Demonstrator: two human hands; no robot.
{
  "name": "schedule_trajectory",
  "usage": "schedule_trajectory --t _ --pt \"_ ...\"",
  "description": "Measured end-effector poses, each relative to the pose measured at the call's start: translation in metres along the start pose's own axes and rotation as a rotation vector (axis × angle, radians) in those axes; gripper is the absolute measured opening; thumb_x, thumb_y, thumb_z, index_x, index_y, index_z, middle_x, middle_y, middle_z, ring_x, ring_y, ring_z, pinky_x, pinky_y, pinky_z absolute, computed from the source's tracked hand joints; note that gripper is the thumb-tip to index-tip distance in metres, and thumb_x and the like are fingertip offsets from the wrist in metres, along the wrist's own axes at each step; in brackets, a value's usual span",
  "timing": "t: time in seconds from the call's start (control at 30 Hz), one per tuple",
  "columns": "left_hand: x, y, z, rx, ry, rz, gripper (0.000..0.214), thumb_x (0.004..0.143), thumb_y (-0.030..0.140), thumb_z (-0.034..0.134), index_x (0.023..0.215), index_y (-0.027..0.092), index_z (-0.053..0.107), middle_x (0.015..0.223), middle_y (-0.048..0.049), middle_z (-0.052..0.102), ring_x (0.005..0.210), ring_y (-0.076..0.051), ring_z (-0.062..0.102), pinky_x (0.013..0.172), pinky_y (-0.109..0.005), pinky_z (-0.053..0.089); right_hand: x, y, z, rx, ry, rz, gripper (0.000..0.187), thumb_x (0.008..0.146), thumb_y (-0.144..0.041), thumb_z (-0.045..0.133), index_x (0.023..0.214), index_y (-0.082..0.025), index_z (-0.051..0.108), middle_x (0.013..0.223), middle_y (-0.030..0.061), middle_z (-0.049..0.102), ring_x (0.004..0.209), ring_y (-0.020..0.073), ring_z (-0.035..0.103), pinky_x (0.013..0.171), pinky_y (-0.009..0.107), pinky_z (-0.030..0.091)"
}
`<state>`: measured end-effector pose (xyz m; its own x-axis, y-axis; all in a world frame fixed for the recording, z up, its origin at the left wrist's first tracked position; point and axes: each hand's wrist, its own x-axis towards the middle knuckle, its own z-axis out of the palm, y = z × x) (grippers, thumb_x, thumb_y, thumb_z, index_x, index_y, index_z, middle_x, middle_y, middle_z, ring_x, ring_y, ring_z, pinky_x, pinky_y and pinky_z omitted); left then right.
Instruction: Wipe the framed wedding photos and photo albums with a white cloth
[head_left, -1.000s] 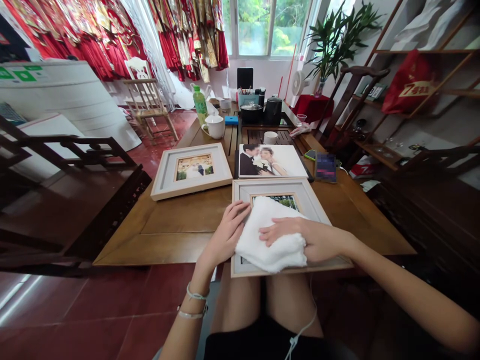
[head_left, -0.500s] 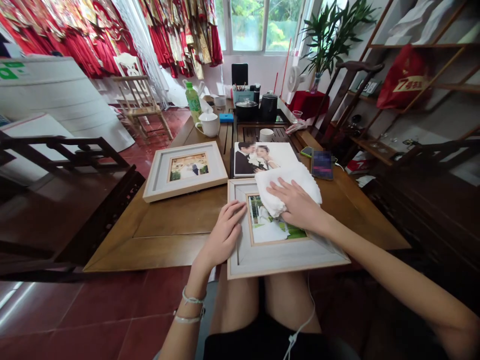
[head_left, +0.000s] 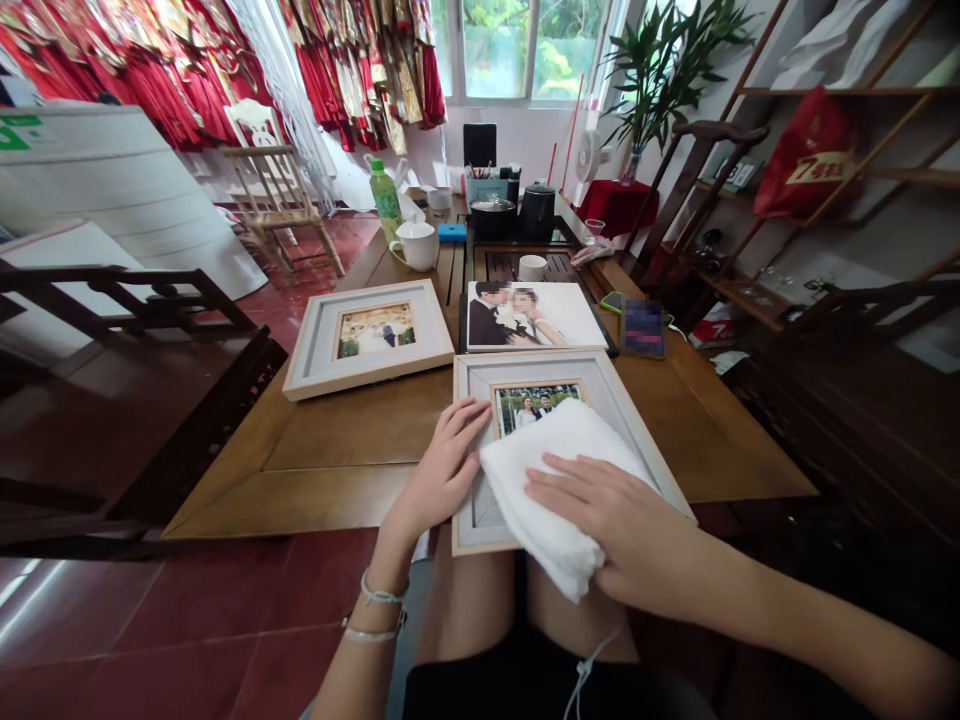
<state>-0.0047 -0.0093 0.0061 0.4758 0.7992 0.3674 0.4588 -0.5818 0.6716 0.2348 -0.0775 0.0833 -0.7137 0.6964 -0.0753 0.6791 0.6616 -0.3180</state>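
Note:
A picture frame (head_left: 472,375) with a pale wood edge and a wide grey-white border lies in front of me, its near edge jutting past the table. My left hand (head_left: 448,465) grips its left side, fingers laid over the border. A folded white towel (head_left: 517,465) covers the lower right of the frame and hangs over its near edge. Pressed on top of it is my right hand (head_left: 607,510), fingers spread across the cloth. Above the towel, part of the framed photo (head_left: 525,402) shows two people outdoors; the rest is hidden.
A second picture frame (head_left: 296,370) lies left on the wooden table (head_left: 322,440). Behind mine sits a wedding photo panel (head_left: 577,315). A phone (head_left: 643,328) lies to the right. Farther back are a white cup (head_left: 417,247), a green bottle (head_left: 385,197) and a black kettle (head_left: 537,212).
My right hand has drawn the towel toward me, from the frame's upper right to its lower part. The top of the photo is now uncovered. My left hand stays on the frame.

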Motion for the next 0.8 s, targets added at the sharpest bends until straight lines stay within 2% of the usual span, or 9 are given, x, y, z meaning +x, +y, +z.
schedule_trajectory --t 0.13,0.3,0.43,0.53,0.67,0.8 --pt "0.0 0.002 -0.001 0.004 -0.01 -0.003 0.055 0.089 0.012 0.038 0.143 0.024 0.039 0.147 -0.0085 0.039 0.141 -0.026 0.023 0.117 -0.053 0.021 0.02 0.028 0.006 -0.134 0.085 0.115 0.08 0.059 -0.001 0.049 0.138 -0.014 0.046 0.146 0.0096 0.045 0.138 0.0294 0.033 0.111 0.052 0.03" --pt "0.001 0.002 -0.003 -0.003 -0.02 -0.009 0.055 0.089 0.012 0.038 0.142 0.023 0.04 0.148 -0.0083 0.039 0.141 -0.026 0.022 0.118 -0.053 0.021 0.047 0.066 -0.004 -0.306 0.197 0.267 0.075 0.066 -0.001 0.052 0.139 -0.013 0.045 0.149 0.0132 0.04 0.138 0.0323 0.032 0.111 0.055 0.028" --pt "0.001 0.002 -0.003 -0.007 -0.026 -0.012 0.055 0.089 0.012 0.038 0.143 0.022 0.04 0.148 -0.0087 0.039 0.142 -0.026 0.022 0.118 -0.052 0.021 0.053 0.094 -0.015 -0.401 0.272 0.353 0.069 0.069 -0.004 0.055 0.137 -0.016 0.049 0.147 0.0144 0.042 0.138 0.0369 0.031 0.11 0.06 0.026" --pt "0.001 0.001 -0.003 -0.013 -0.022 -0.018 0.055 0.088 0.012 0.038 0.142 0.024 0.04 0.148 -0.0078 0.04 0.142 -0.027 0.022 0.118 -0.053 0.02 0.047 0.109 -0.016 -0.396 0.288 0.33 0.072 0.067 -0.003 0.054 0.138 -0.014 0.048 0.147 0.0132 0.042 0.139 0.0355 0.029 0.111 0.058 0.024" --pt "0.001 0.001 -0.003 -0.019 -0.014 -0.02 0.055 0.088 0.011 0.038 0.141 0.024 0.042 0.147 -0.0074 0.04 0.142 -0.027 0.022 0.118 -0.053 0.02 0.031 0.106 -0.012 -0.3 0.24 0.171 0.073 0.063 -0.004 0.054 0.135 -0.016 0.052 0.142 0.0103 0.05 0.138 0.0314 0.032 0.113 0.055 0.024" --pt "0.001 0.001 -0.002 -0.012 -0.01 -0.015 0.055 0.087 0.01 0.038 0.141 0.023 0.042 0.147 -0.0081 0.04 0.141 -0.026 0.023 0.118 -0.053 0.021 0.006 0.071 -0.01 -0.175 0.195 0.061 0.06 0.068 -0.011 0.058 0.127 -0.021 0.059 0.13 0.0088 0.061 0.13 0.0322 0.042 0.11 0.055 0.028"
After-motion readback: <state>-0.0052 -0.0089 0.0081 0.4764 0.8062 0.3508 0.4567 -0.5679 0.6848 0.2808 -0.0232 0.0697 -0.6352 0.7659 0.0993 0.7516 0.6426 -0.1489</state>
